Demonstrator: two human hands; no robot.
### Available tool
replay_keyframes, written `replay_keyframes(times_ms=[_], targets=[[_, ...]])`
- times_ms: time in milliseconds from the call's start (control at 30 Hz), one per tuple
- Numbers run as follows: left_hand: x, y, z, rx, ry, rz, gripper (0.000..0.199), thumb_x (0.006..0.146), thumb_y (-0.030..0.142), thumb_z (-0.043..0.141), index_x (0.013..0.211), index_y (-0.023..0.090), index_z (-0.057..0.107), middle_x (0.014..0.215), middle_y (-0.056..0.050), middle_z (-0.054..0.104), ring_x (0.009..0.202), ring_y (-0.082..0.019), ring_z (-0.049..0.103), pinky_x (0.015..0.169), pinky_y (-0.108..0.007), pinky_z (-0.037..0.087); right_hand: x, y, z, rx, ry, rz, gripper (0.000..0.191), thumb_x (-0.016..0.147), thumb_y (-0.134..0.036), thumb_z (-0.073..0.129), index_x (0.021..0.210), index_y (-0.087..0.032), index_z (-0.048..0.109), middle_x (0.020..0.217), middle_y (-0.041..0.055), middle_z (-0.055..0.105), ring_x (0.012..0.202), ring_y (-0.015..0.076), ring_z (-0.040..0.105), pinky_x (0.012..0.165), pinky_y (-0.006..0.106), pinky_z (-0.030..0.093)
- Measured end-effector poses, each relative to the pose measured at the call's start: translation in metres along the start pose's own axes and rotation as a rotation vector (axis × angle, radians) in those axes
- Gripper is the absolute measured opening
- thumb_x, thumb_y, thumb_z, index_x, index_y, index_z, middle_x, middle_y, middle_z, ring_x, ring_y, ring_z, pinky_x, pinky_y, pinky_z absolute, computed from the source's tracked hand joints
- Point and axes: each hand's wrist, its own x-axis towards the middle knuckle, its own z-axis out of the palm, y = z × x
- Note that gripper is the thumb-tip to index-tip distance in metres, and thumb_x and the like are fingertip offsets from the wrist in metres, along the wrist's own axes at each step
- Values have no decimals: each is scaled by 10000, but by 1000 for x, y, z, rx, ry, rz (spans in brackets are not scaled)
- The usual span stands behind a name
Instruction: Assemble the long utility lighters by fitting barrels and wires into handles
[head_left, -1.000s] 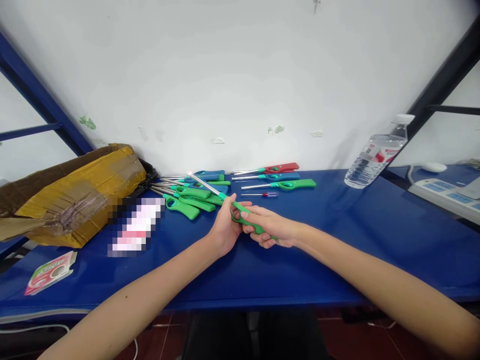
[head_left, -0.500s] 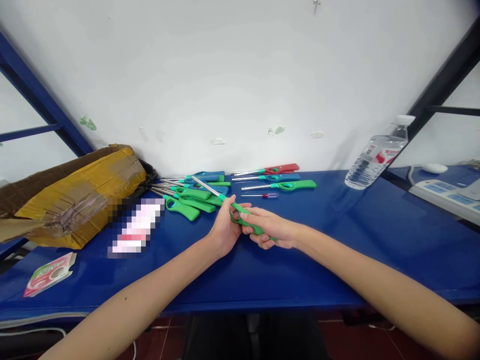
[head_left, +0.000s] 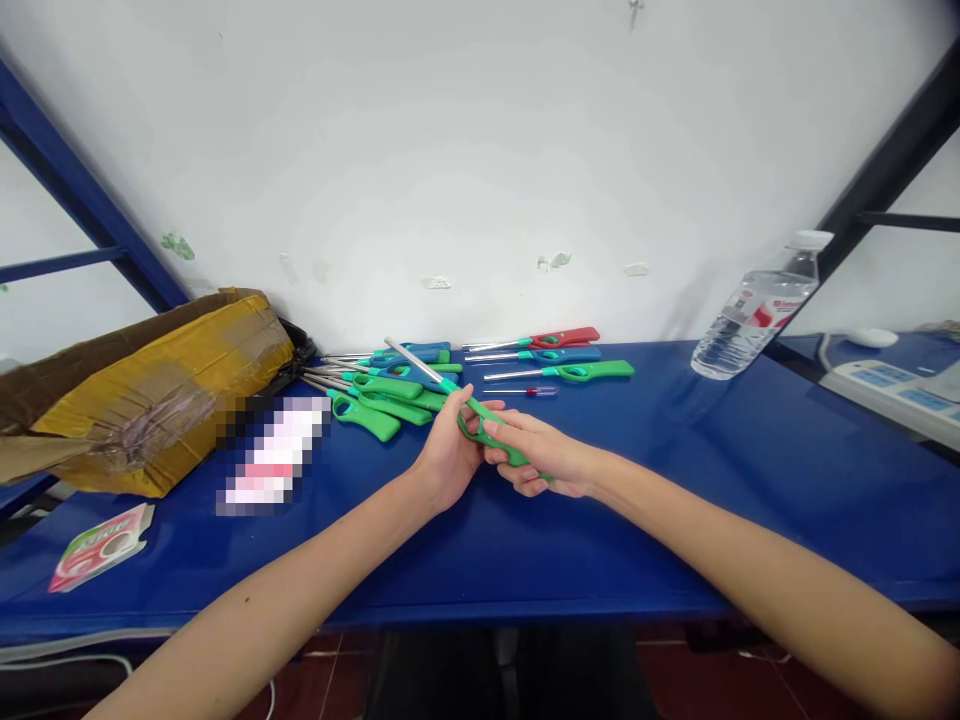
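Both hands are on a green long-reach lighter (head_left: pixel 480 408), held slantwise above the table with its metal barrel pointing away and to the left. My right hand (head_left: pixel 540 452) wraps the end of the handle, thumb on top near the trigger opening. My left hand (head_left: pixel 452 450) is closed about the front of the handle, thumb by the teal collar; some of its fingers are hidden behind the lighter. Past the hands, to the left, lies a pile of green and blue lighters (head_left: pixel 379 422). A red lighter (head_left: pixel 570 338), a blue lighter (head_left: pixel 574 354) and a green lighter (head_left: pixel 607 369) lie in a row by the wall.
A small screwdriver (head_left: pixel 541 391) lies in front of the row. An opened cardboard box (head_left: pixel 165 400) wrapped in yellow tape occupies the left side, near a torn printed card (head_left: pixel 101 548). At right are a water bottle (head_left: pixel 754 320) and a white power strip (head_left: pixel 892 390) on the blue table (head_left: pixel 637 560).
The lighter's barrel tip has risen slightly, and the left thumb has shifted a little along the handle. Both hands keep nearly the same place.
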Motion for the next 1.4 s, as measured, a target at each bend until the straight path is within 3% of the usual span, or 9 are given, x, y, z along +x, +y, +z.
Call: replay_keyframes(times_ms=[200,300,367,433,533,633,867,1167,1400], targets=[[4,4,-3,48,-30,56,371,992,386,387,957,116,640,767,-78,709,398,-129,506,441,-274,440,2,-6,-6,44,-51,-2,298,1012,-454,358,997,-209,527,738,-21,545,416,52,366,336,156,286],[4,8,-4,58,-51,117,314,976,349,390,919,132,608,828,-98,718,406,-120,498,408,-256,395,2,-6,-11,10,-27,-81,257,973,-327,392,1143,-201,538,838,26,628,508,97,501,370,181,366],[5,12,-6,57,-60,152,280,961,338,389,871,150,577,865,-97,719,404,-110,481,411,-253,391,3,-5,-12,-28,2,-145,379,920,-247,437,1293,-216,497,880,33,660,547,115,549,403,197,403],[6,15,-7,43,-71,184,251,939,335,396,826,169,545,872,-84,713,418,-111,486,438,-262,416,3,-4,-13,-77,7,-196,486,897,-227,445,1382,-226,463,949,51,689,605,132,601,458,219,447],[8,19,-7,21,-58,271,229,907,329,422,762,181,518,806,-63,690,511,-139,567,498,-264,457,2,-4,-13,-276,84,-340,418,928,-262,424,1322,-209,553,1112,84,704,822,178,671,644,281,526],[11,18,-6,40,-45,379,210,887,297,452,732,177,527,754,-48,676,673,-171,658,659,-284,527,-2,-4,-16,-684,274,-554,310,951,-281,449,1132,-181,680,1100,75,725,914,199,665,789,314,499],[16,7,-8,203,-67,522,239,849,376,599,748,160,585,769,-55,685,777,-214,693,784,-352,550,-6,-2,-18,-1122,354,-649,261,916,-246,504,967,-185,753,846,45,752,656,154,602,634,262,388],[15,2,-10,336,-42,612,293,889,440,647,793,163,630,777,-38,683,760,-176,682,765,-299,547,-8,-4,-17,-1183,345,-637,275,880,-240,498,750,-164,728,619,15,626,530,107,399,569,256,293],[14,0,-10,344,-14,588,281,895,422,640,789,164,611,776,-37,676,778,-180,693,732,-275,542,-6,-1,-15,-1155,363,-622,195,784,-148,514,642,-152,647,571,-18,515,545,91,361,568,251,283]])
